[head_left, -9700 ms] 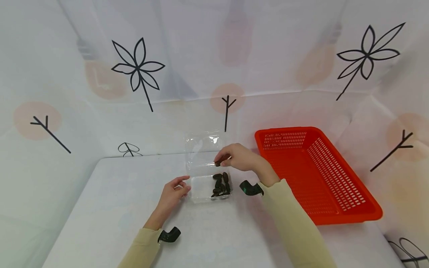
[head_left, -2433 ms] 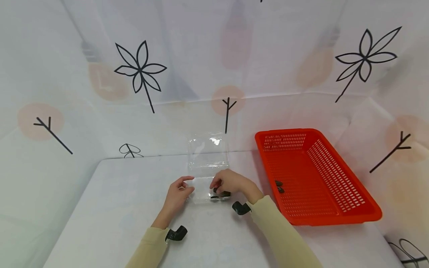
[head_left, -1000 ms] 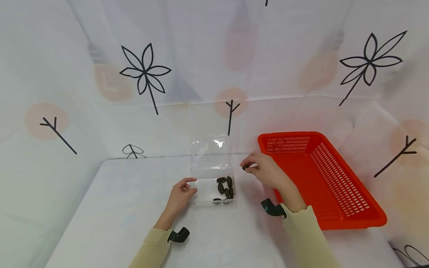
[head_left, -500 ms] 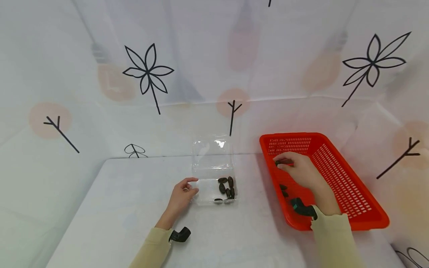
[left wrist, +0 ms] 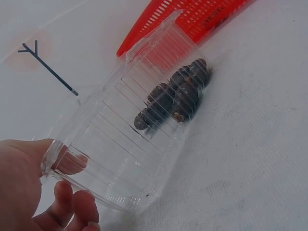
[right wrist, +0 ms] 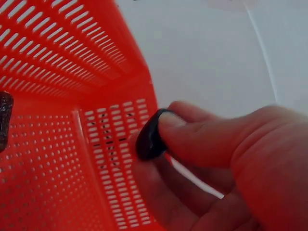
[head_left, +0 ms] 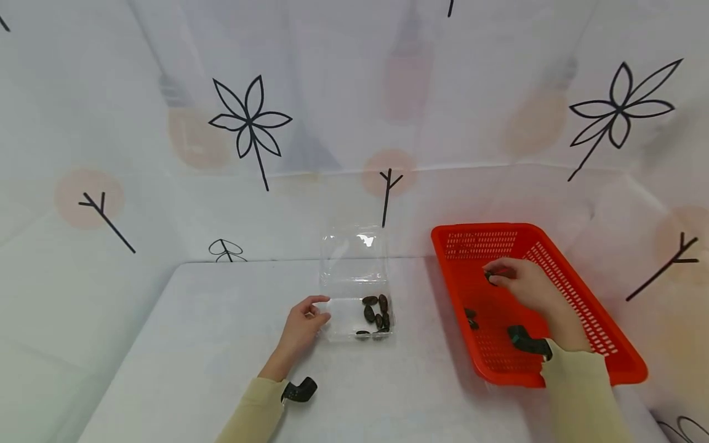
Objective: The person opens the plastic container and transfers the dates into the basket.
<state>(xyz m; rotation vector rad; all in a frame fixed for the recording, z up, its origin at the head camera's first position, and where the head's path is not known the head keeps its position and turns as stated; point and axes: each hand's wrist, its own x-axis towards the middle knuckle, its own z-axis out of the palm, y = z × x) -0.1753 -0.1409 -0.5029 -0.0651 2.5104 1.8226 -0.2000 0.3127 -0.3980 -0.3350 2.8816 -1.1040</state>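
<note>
My right hand [head_left: 526, 283] is over the red basket [head_left: 626, 354], pinching a dark, glossy oval nut-like piece [right wrist: 151, 137] between thumb and fingers. On the left, my left hand [head_left: 301, 326] holds the left edge of a clear plastic clamshell box [head_left: 343, 314], its fingers bent at the rim. The box lid stands raised at the back. Several dark brown oval pieces [head_left: 369, 314] lie in the right part of the box; through its wall in the left wrist view the pieces [left wrist: 185, 98] look bumpy. A few similar pieces [head_left: 471, 318] lie along the basket's left side.
The basket has slotted walls and stands right of the box on a white-covered table [head_left: 221, 344]. A patterned white cloth backdrop [head_left: 332, 111] rises behind and at both sides. Each wrist carries a small black camera mount [head_left: 300, 390].
My right hand has carried an oval piece from beside the box rightward over the basket. Fewer pieces lie in the box than in the oldest frame. My left hand stays at the box edge.
</note>
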